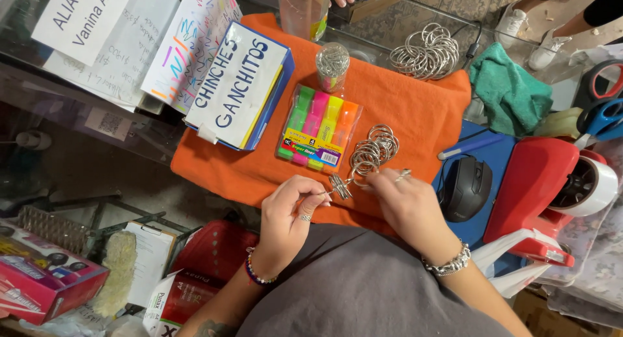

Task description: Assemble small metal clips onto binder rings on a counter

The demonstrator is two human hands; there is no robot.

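Observation:
My left hand (290,215) pinches a thin metal piece that ends at a small cluster of silver binder rings (340,185) on the orange cloth (422,110). My right hand (403,200) grips the same ring cluster from the right, just below a larger pile of linked silver rings (372,149). A pack of several coloured highlighters (318,128) lies just beyond the hands. Both wrists wear bracelets.
A second heap of rings (425,51) and a small jar of clips (332,65) sit farther back. A labelled blue-edged box (239,87) is at left. A black mouse (464,187), red tape dispenser (542,187), teal cloth (509,90) and scissors (600,119) crowd the right.

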